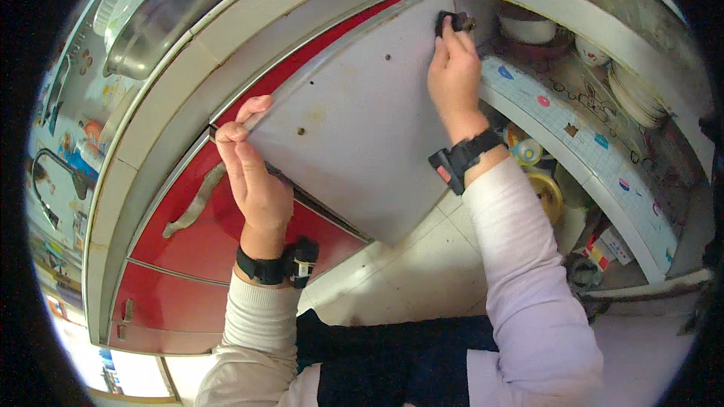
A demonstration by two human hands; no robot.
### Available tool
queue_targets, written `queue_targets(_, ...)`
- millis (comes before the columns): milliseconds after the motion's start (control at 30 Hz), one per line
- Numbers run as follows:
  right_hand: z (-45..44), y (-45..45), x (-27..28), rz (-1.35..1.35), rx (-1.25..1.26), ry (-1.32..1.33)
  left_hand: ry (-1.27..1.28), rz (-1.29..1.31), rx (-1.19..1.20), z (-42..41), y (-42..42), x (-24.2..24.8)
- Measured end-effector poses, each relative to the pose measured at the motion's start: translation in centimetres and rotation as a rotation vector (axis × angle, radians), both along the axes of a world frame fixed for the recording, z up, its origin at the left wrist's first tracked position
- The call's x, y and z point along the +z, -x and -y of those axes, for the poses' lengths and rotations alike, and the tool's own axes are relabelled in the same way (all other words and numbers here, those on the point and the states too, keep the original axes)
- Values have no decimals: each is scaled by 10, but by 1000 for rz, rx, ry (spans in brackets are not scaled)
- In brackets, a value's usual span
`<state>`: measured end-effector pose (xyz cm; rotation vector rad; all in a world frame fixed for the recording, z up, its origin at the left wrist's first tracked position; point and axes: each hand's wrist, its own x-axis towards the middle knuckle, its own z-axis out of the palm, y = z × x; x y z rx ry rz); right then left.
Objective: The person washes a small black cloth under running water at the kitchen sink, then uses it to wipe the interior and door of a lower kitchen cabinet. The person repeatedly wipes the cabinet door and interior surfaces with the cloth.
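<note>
A grey-white cabinet door panel [362, 124] stands open in front of me, its inner face towards me. At its outer edge, my left hand [251, 164] grips the rim with bent fingers. My right hand [455, 65] presses a small black cloth or pad [447, 22] near the hinge [468, 22] at the panel's upper right corner. What the black thing is made of cannot be told. A few small dark screws or holes dot the panel, and a faint yellowish stain shows on it.
Right of the panel, an open cabinet has a patterned shelf liner [565, 124], a pot [529, 28], stacked plates [633, 96] and jars below. Red cabinet fronts [226, 243] lie at left. A metal basin [169, 22] and a faucet [62, 161] are on the counter.
</note>
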<state>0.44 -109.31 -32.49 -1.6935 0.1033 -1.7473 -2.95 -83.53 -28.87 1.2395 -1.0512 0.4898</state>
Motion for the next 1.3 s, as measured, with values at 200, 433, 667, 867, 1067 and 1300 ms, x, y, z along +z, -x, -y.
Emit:
queue_targets(200, -77, 48, 7, 89, 384, 530, -10, -17, 58, 1, 4, 3)
queue_targets(433, -3, 22, 39, -167, 40, -10, -14, -18, -16, 3, 9, -1)
queue_targets(667, -27, 25, 2, -83, 329, 387, -16, -19, 31, 3, 7, 2)
queue_targets(867, 48, -20, 14, -102, -51, 165, -13, 28, 6, 6, 12, 1)
queue_targets(1067, -12, 20, 19, -119, 89, 251, -22, 68, 37, 12, 22, 1)
queue_targets(1300, 14, 4, 21, -223, -47, 128, -13, 47, 13, 10, 20, 2)
